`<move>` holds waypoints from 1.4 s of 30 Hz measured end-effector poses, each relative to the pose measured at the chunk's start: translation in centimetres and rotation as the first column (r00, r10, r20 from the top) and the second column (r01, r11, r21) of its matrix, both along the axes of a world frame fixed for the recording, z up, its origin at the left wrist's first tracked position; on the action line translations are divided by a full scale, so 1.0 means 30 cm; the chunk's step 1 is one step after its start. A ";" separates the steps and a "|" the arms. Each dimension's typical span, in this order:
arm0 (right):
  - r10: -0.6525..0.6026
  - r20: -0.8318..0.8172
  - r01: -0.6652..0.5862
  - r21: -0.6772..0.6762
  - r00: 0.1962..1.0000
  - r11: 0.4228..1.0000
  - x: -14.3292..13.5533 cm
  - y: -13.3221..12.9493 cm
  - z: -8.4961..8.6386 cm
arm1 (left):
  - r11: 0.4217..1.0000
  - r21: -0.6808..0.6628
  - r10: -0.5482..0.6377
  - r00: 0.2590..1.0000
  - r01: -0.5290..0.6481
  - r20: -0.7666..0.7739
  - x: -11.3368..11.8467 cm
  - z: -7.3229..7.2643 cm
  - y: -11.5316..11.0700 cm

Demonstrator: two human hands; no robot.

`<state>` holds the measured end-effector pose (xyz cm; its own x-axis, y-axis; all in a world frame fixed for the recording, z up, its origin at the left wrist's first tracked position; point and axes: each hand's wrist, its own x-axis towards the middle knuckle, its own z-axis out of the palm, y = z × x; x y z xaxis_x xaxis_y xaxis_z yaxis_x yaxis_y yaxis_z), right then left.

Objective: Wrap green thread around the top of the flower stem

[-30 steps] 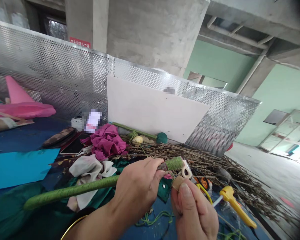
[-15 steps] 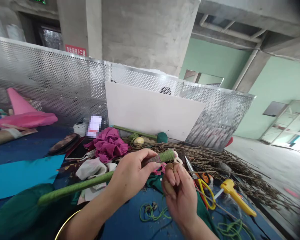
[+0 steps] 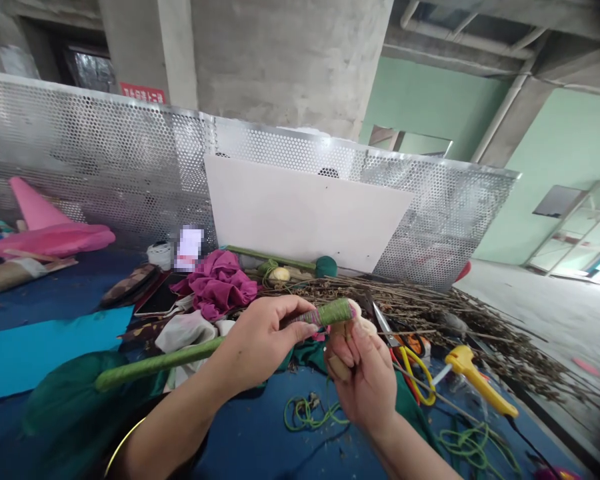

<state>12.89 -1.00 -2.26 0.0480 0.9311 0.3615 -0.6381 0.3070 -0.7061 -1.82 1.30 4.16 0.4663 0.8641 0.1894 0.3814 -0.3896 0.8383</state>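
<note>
A long green wrapped stem (image 3: 165,363) runs from a dark green fabric piece (image 3: 70,393) at the lower left up through my left hand (image 3: 260,337). My left fingers and thumb grip it near its thread-wound end, which sticks out to the right. At that tip my right hand (image 3: 363,367) pinches a cream-coloured strip (image 3: 367,327) that loops by the end. Tan coverings show on some fingers of my right hand. Just right of this hand lie scissors with yellow and red handles (image 3: 420,380).
A yellow glue gun (image 3: 483,383) lies at the right with its cable. Dry twigs (image 3: 455,317) spread behind the hands. Magenta cloth (image 3: 223,283), a phone (image 3: 157,297) and blue sheet (image 3: 55,347) are left. Green string (image 3: 313,413) lies in front. A white board (image 3: 305,207) stands behind.
The cream strip is now bunched closer against the stem's tip, where it stood out as a loop. The stem and green fabric have shifted slightly right. My left hand keeps its grip.
</note>
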 end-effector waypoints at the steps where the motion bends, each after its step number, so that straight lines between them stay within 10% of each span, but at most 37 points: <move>1: -0.024 0.021 0.024 0.018 0.999 1.000 0.000 0.004 -0.007 | 1.000 -0.017 -0.015 1.000 0.016 0.005 -0.001 0.001 -0.001; 7: -0.053 0.083 0.048 0.062 0.995 0.997 0.013 0.032 -0.046 | 0.994 -0.086 -0.066 0.997 0.069 0.027 -0.011 0.009 0.005; 18: 0.259 -0.113 -0.277 -0.194 0.959 0.941 0.035 0.067 -0.032 | 0.986 -0.106 -0.129 0.991 0.132 0.027 -0.008 -0.006 0.005; 26: 0.232 0.094 -0.209 -0.213 0.968 0.955 0.056 0.108 -0.053 | 0.971 -0.192 -0.149 0.989 0.142 -0.024 0.025 -0.029 0.005; 33: 0.043 0.483 -0.095 0.082 0.875 0.992 0.132 0.161 -0.044 | 0.954 -0.238 -0.204 0.977 0.184 -0.062 0.057 -0.065 0.007; 42: -0.065 0.742 -0.257 0.312 0.667 0.915 0.196 0.147 0.008 | 0.826 -0.473 -0.360 0.933 0.307 -0.024 0.076 -0.099 0.027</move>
